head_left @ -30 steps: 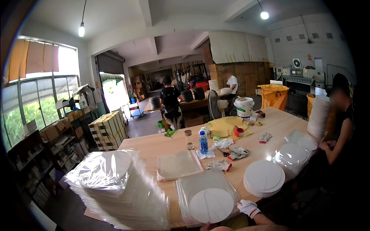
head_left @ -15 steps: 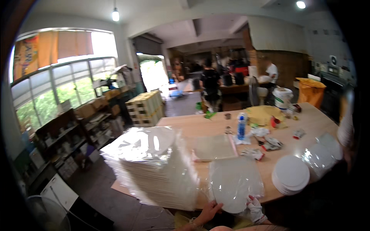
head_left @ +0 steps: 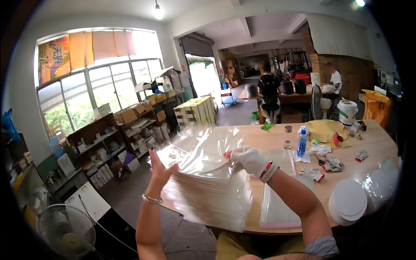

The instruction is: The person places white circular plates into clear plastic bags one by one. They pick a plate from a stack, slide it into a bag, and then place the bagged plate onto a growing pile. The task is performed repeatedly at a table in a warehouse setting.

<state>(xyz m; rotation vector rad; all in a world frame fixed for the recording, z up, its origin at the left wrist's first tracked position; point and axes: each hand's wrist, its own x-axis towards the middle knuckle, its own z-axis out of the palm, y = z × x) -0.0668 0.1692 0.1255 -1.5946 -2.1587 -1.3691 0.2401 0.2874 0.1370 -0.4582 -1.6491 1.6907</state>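
A tall stack of clear plastic bags (head_left: 208,201) with flat white contents stands at the table's left front. On its top, a glossy bag (head_left: 203,151) with a pale round sheet inside lies between my hands. My left hand (head_left: 161,170), bare with a bracelet at the wrist, is at the stack's left edge, fingers stretched and thumb apart. My right hand (head_left: 249,160), in a white glove with bare fingertips, has its fingers closed at the bag's right edge. Flat empty-looking bags (head_left: 284,203) lie right of the stack. White round discs (head_left: 348,201) are piled farther right.
A water bottle (head_left: 302,144), loose gloves (head_left: 333,164), a tape roll (head_left: 338,138) and a white bucket (head_left: 347,112) stand or lie on the table (head_left: 260,132). A floor fan (head_left: 67,229) is at lower left. Two people work at a bench behind.
Both hands have moved left and up from the table's front edge to the stack top. The bag with the round sheet has gone from the front edge. My view has turned left.
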